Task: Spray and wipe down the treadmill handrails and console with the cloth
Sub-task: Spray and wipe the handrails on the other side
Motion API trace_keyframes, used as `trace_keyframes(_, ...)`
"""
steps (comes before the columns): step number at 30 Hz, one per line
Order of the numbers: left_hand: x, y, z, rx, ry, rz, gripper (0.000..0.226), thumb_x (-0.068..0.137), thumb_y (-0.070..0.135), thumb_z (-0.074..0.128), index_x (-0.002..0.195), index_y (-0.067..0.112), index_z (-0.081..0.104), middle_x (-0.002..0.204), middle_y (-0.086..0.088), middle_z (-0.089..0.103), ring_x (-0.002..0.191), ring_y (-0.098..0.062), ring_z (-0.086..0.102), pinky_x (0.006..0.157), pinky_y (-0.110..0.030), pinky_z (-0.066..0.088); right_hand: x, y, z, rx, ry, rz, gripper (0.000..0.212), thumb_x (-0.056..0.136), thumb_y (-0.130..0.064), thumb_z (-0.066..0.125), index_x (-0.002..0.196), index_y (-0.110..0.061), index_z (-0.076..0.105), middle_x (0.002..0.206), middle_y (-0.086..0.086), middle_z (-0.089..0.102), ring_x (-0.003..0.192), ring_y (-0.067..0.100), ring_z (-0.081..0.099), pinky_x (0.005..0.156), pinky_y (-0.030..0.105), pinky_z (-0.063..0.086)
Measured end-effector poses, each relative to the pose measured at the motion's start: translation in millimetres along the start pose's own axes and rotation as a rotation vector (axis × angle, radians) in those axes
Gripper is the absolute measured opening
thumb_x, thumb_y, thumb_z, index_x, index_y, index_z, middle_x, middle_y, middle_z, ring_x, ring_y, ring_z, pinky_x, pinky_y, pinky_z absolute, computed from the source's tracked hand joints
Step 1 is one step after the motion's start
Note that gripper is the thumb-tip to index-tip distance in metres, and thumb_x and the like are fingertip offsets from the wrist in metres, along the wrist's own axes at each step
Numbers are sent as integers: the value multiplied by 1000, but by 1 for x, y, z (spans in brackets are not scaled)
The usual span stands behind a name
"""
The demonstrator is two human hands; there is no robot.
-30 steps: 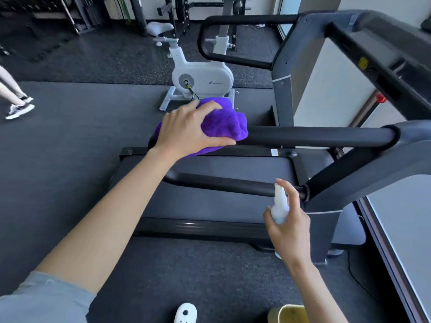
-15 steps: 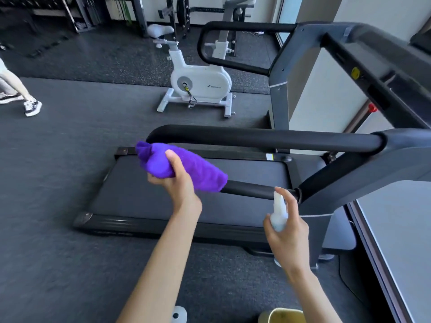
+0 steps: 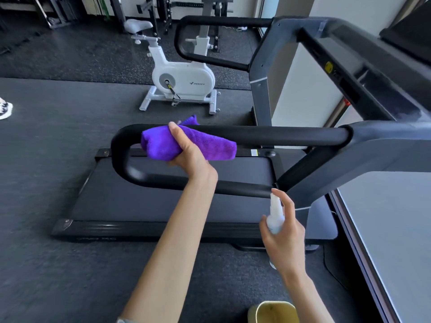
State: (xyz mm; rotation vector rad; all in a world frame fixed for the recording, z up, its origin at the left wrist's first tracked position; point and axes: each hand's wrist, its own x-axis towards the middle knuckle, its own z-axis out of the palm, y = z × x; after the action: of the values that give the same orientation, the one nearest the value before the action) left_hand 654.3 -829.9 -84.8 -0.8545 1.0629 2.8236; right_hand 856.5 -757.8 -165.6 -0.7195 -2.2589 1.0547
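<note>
White exercise bike (image 3: pixel 184 81); weight racks (image 3: pixel 161 12) behind

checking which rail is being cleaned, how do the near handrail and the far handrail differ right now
The near handrail has the purple cloth wrapped on its top bar, gripped by the left hand; the far handrail is bare and untouched. The near one spans the middle of the view; the far one sits higher, beyond the belt. Both are black padded loops.

Dark rubber gym floor (image 3: pixel 58 159) with machines standing on it

A black treadmill (image 3: pixel 163 206) sits flat on it, under the grip on the cloth; a white exercise bike (image 3: pixel 184 80) stands beyond the grip, a weight rack (image 3: pixel 161 10) further back, and a white shoe (image 3: pixel 4 109) far left of it.
</note>
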Motion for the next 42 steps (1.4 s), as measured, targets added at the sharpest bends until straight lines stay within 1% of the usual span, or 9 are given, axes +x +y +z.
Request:
trace_keyframes(10, -75, -91, 35, 33, -166, -72, 77, 81, 46, 72, 139, 27, 25, 129, 12, 54, 112, -7, 58, 105, -31, 43, -6, 30, -52, -33, 135, 103, 62, 82, -5, 67, 126, -41, 42, 90, -30, 55, 73, 5, 57, 61, 24, 40)
trace_keyframes(14, -108, -121, 46, 106, -274, -106, 72, 85, 45, 68, 144, 24, 32, 131, 10, 55, 114, -5, 57, 103, -27, 42, -16, 46, -76, -61, 190, 165, 62, 82, -3, 68, 126, -39, 44, 79, -20, 55, 64, 9, 58, 57, 26, 42)
trace_keyframes(20, -139, -147, 49, 183, -429, -299, 53, 83, 44, 71, 127, 28, 45, 122, 13, 59, 110, -6, 58, 100, -23, 41, -29, 58, -87, -78, 223, 204, 62, 80, 0, 69, 129, -32, 47, 77, -19, 55, 64, 10, 57, 59, 28, 41)
trace_keyframes(23, -129, -134, 42, 187, -422, -231, 86, 65, 58, 78, 136, 33, 36, 125, 14, 61, 111, -7, 61, 104, -35, 45, -33, 60, -85, -64, 195, 211, 63, 81, -1, 69, 128, -35, 45, 77, -16, 57, 61, 15, 56, 58, 31, 46)
trace_keyframes(25, -113, -123, 36, 162, -367, -176, 92, 60, 60, 79, 137, 35, 34, 126, 14, 61, 111, -8, 62, 103, -38, 46, -31, 58, -79, -54, 162, 199, 63, 81, -2, 68, 127, -38, 44, 78, -17, 57, 60, 16, 57, 59, 34, 48)
trace_keyframes(30, -65, -74, 17, 139, -203, -59, 77, 76, 47, 78, 137, 23, 36, 125, 9, 62, 108, -11, 64, 101, -39, 49, -14, 41, -55, -23, 111, 121, 62, 82, -5, 68, 127, -39, 42, 90, -10, 61, 64, 12, 55, 64, 30, 44)
trace_keyframes(35, -21, -7, -7, 159, -29, 72, 58, 73, 47, 80, 116, 23, 49, 110, 11, 64, 99, -10, 66, 94, -36, 53, -1, 22, -30, -24, 57, 75, 66, 82, -3, 67, 128, -41, 40, 77, -23, 54, 65, 8, 55, 60, 24, 42)
trace_keyframes(38, 8, 40, -27, 167, 66, 145, 67, 71, 51, 80, 120, 21, 47, 116, 9, 64, 98, -12, 67, 91, -36, 55, 0, 15, -16, -36, 22, 52, 66, 82, -3, 67, 130, -40, 40, 82, -29, 51, 68, 8, 57, 62, 28, 46)
trace_keyframes(42, 22, 77, -70, 343, -46, 153, 56, 78, 52, 73, 121, 21, 56, 115, 7, 68, 92, -11, 71, 77, -29, 58, 0, 4, 4, -20, -13, 16, 65, 82, -2, 67, 129, -39, 41, 81, -26, 53, 65, 10, 57, 61, 31, 48)
